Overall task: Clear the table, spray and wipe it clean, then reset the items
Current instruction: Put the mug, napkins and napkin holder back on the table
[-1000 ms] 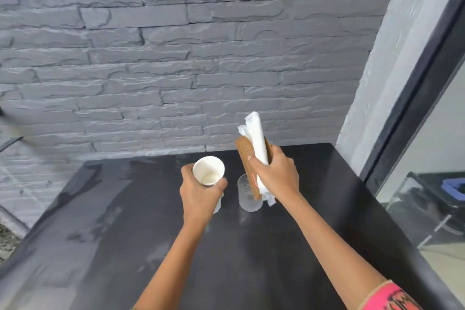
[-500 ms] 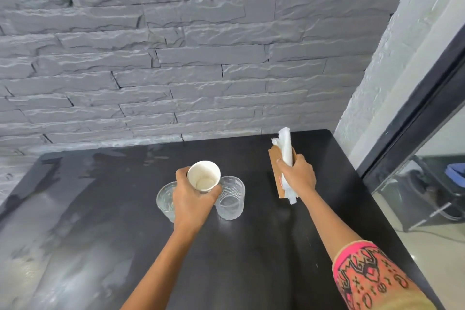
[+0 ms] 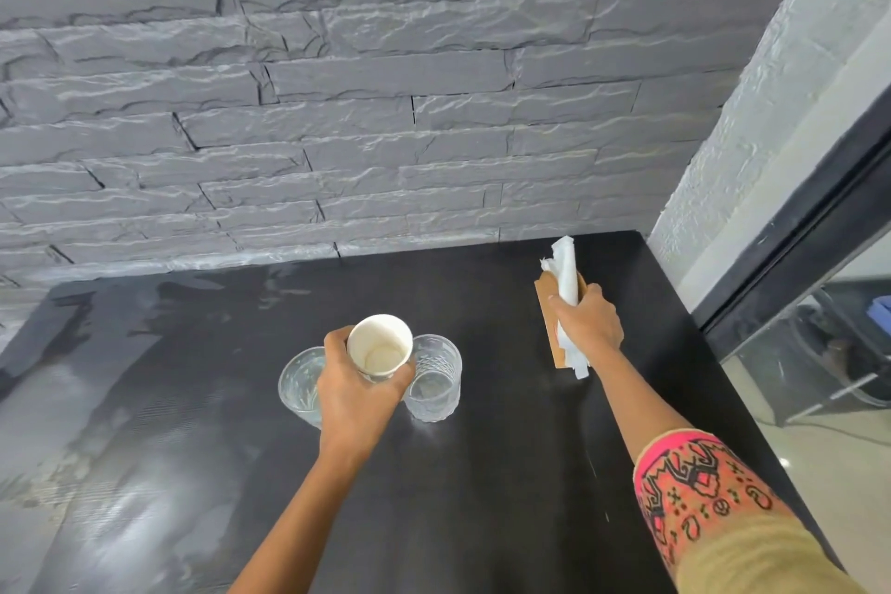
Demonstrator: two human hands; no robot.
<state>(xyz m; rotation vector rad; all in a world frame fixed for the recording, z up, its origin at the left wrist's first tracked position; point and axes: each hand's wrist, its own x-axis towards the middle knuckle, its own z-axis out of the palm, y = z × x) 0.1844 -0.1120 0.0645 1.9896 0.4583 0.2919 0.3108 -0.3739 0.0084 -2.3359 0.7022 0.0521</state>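
Note:
My left hand (image 3: pixel 357 393) grips a white paper cup (image 3: pixel 380 345) with a pale residue inside, held just above the black table (image 3: pixel 482 473). Two clear patterned glasses stand on the table: the left glass (image 3: pixel 299 383) is partly hidden by that hand, and the right glass (image 3: pixel 434 379) is beside the cup. My right hand (image 3: pixel 588 328) holds a brown wooden napkin holder (image 3: pixel 547 299) with white napkins (image 3: pixel 566 275) sticking out of its top, near the table's far right. The holder's lower end is at the tabletop.
Wet streaks shine across the left part of the table (image 3: pixel 120 473). A grey stone wall (image 3: pixel 337 111) runs along the far edge. A white pillar (image 3: pixel 752 121) and a black-framed glass panel (image 3: pixel 819 217) border the right side.
My right hand has carried the napkin holder from beside the glass out to the far right of the table. My left hand has lowered the paper cup between the two glasses.

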